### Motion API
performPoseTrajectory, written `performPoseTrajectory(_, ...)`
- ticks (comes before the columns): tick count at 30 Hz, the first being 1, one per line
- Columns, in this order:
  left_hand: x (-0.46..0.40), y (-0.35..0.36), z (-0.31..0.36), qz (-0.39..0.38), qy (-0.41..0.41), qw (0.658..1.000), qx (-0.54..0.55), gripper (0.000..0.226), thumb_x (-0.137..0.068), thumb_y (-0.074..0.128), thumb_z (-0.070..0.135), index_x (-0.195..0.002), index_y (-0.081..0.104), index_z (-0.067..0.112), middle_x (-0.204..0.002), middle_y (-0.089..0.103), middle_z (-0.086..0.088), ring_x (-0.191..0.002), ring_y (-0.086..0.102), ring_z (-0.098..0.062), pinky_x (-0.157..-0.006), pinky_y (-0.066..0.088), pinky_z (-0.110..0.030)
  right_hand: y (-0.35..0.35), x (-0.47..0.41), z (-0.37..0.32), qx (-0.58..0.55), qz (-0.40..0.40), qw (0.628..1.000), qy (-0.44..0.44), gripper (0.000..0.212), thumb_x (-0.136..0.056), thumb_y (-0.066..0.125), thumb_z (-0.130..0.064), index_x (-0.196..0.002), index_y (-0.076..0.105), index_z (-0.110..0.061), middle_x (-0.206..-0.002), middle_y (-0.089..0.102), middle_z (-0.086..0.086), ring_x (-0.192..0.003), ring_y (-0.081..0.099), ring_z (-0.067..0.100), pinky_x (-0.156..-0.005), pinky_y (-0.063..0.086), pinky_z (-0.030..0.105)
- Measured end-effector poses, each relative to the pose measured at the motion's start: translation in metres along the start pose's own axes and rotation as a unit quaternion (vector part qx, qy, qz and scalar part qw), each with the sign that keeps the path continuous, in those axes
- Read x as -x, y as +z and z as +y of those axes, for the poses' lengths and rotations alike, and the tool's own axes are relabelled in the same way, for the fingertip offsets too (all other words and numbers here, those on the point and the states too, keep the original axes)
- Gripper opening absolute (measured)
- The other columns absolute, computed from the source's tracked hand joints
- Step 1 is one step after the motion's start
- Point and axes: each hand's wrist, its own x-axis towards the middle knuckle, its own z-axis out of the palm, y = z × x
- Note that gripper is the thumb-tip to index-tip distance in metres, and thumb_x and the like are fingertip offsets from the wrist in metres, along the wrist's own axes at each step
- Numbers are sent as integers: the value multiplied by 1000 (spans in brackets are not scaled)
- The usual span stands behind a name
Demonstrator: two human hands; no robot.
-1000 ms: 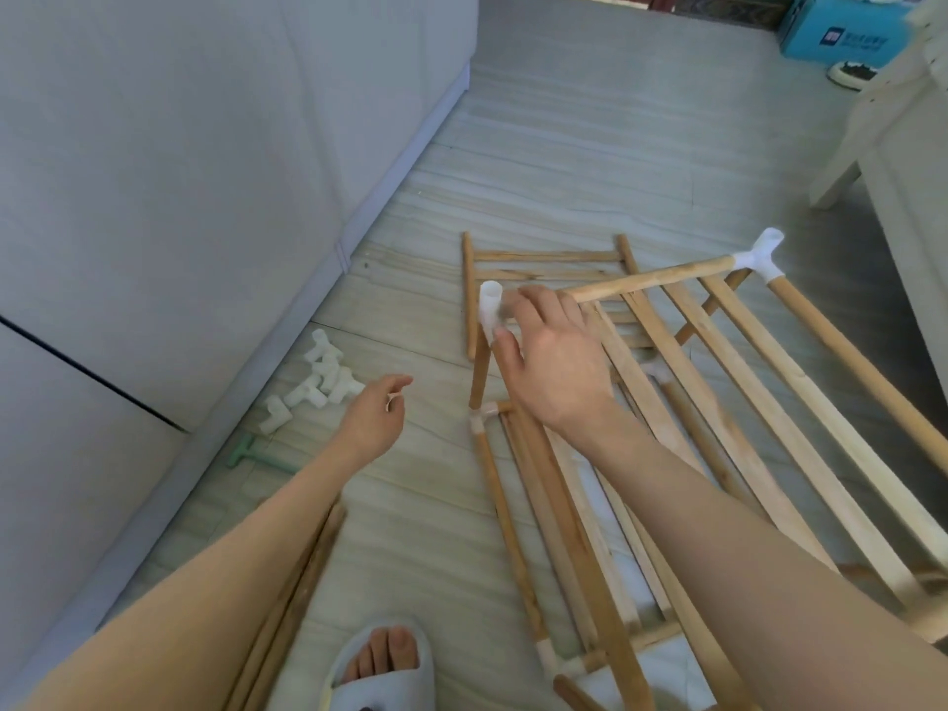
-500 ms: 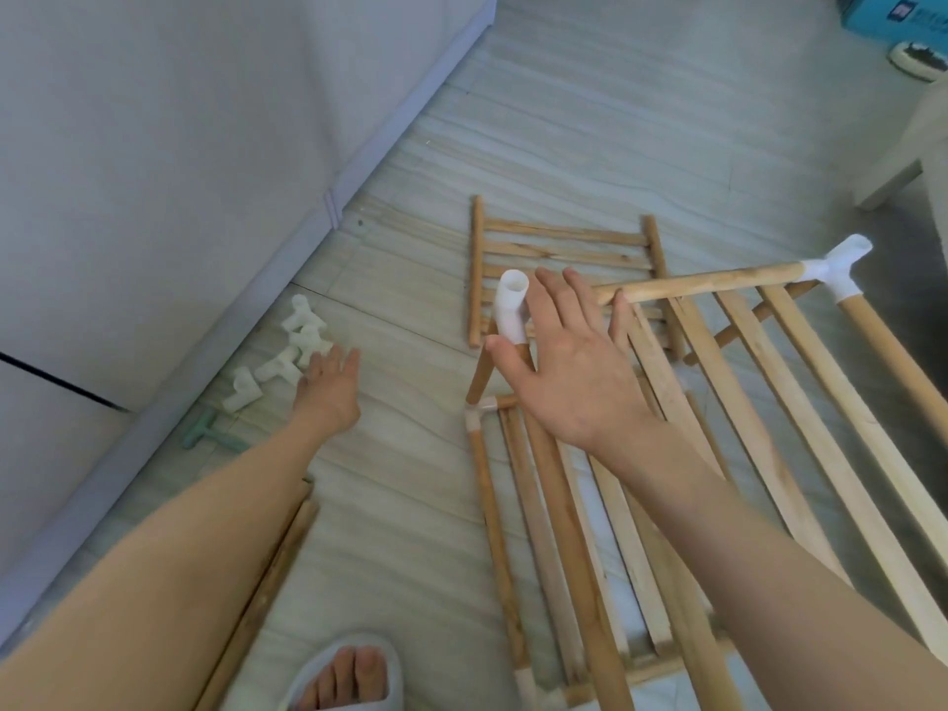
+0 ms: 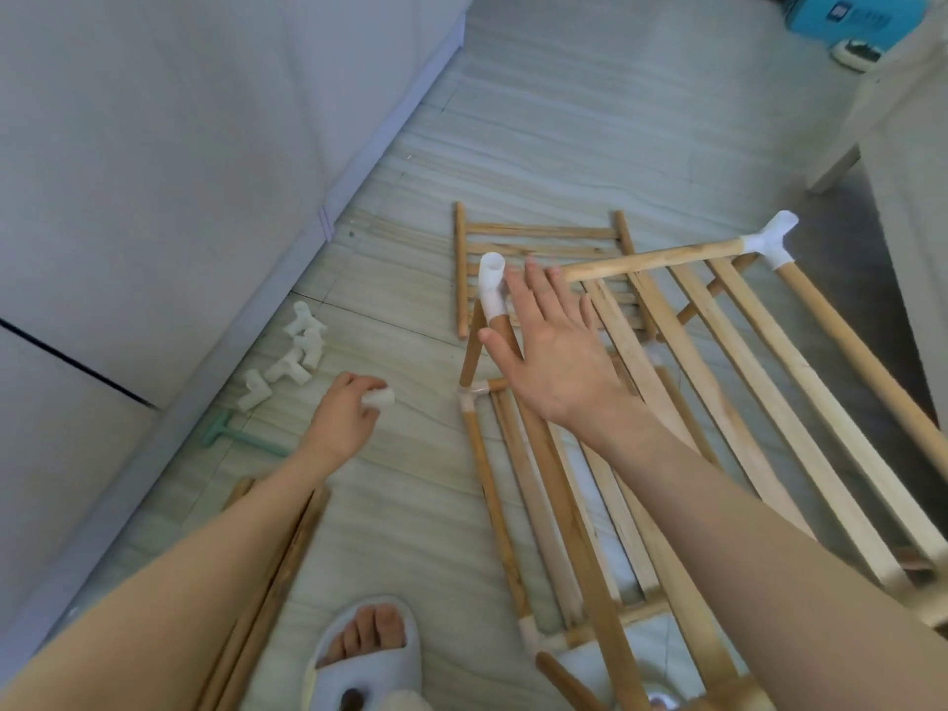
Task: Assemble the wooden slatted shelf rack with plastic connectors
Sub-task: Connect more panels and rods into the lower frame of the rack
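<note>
The partly built wooden rack (image 3: 728,382) lies tilted over the floor, its slats running toward me. A white plastic connector (image 3: 491,282) caps the upright post at its near-left corner; another white connector (image 3: 768,243) joins the far-right corner. My right hand (image 3: 554,351) is spread flat with fingers apart, just right of the near-left connector and over the slats, holding nothing. My left hand (image 3: 344,418) is down on the floor, fingers closed around a loose white connector (image 3: 378,398). A pile of spare white connectors (image 3: 292,359) lies by the wall.
A separate slatted panel (image 3: 538,243) lies flat behind the rack. Loose wooden rods (image 3: 267,597) lie under my left forearm. A green tool (image 3: 231,436) rests near the baseboard. My slippered foot (image 3: 367,654) is at the bottom. White furniture (image 3: 903,146) and a blue box (image 3: 841,15) stand far right.
My left hand reached to the connector pile, closed on one connector and drew back with it. My right hand let go of the post's connector and opened flat.
</note>
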Motion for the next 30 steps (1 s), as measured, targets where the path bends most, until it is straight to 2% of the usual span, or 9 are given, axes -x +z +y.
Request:
performPoseTrajectory(3, 27, -13, 30, 36, 63, 996, 56, 37, -82, 60, -7, -117, 60, 3, -114, 52, -16, -93, 57, -29, -82, 37, -18, -14, 31, 0, 3, -1, 1000, 3, 57, -99, 34, -40, -149, 18, -18, -159, 4, 3, -146, -2, 20, -119, 5, 43)
performPoseTrajectory(5, 48, -22, 51, 54, 110, 989, 82, 41, -81, 63, -6, -120, 58, 6, -114, 50, -11, -81, 55, -18, -78, 39, -14, -29, 53, -1, -1, 7, 1000, 2, 48, -97, 41, -33, -141, 38, -15, -153, 26, 7, -142, 21, 22, -115, 21, 40)
performPoseTrajectory(8, 80, -36, 87, 80, 167, 975, 125, 49, -79, 65, -6, -123, 52, 10, -112, 48, -7, -77, 52, -3, -74, 38, -3, -52, 86, -9, -85, -37, 995, 42, 31, -96, 47, -26, -121, 60, -13, -122, 60, 8, -113, 56, 23, -97, 44, 35)
performPoseTrajectory(12, 122, -59, 140, 67, 261, 952, 147, 59, -77, 69, 0, -125, 47, 25, -108, 43, 3, -87, 53, 5, -78, 38, -2, -74, 133, -25, -210, -121, 966, 89, 31, -93, 53, -31, -118, 59, -14, -104, 64, 8, -94, 63, 24, -87, 52, 36)
performPoseTrajectory(14, 141, -69, 165, 57, 308, 939, 145, 62, -77, 69, 1, -124, 44, 33, -108, 43, 5, -87, 54, -1, -80, 38, -3, -85, 154, -31, -229, -105, 965, 74, 22, -92, 56, -23, -108, 63, -9, -92, 67, 12, -86, 66, 27, -79, 55, 35)
performPoseTrajectory(17, 162, -83, 195, 69, 356, 923, 131, 60, -76, 70, 0, -124, 46, 27, -108, 44, 6, -86, 54, -4, -80, 42, -8, -105, 178, -32, -295, -60, 950, 81, 12, -90, 59, -11, -97, 66, -4, -78, 65, 8, -71, 64, 17, -66, 54, 25)
performPoseTrajectory(22, 184, -108, 233, 59, 367, 919, 132, 59, -78, 70, 1, -129, 47, 20, -113, 43, 7, -89, 56, -5, -83, 49, -20, -133, 205, -32, -535, 2, 839, 99, 19, -90, 58, -3, -108, 61, 0, -79, 64, 8, -66, 62, 12, -59, 50, 18)
performPoseTrajectory(27, 189, -138, 272, -78, 241, 940, 229, 86, -78, 75, 11, -146, 24, 22, -132, 35, 8, -91, 60, -2, -74, 48, -11, -151, 221, -24, -565, 50, 818, 94, 24, -90, 55, 3, -112, 60, -8, -81, 61, 6, -70, 60, 11, -63, 51, 18)
performPoseTrajectory(30, 187, -152, 294, -140, 214, 951, 176, 73, -78, 74, 10, -141, 36, 17, -121, 52, 1, -85, 60, -1, -74, 48, -9, -159, 226, -25, -596, 72, 795, 85, 26, -88, 54, 7, -109, 61, -7, -80, 61, 6, -71, 60, 13, -65, 51, 20)
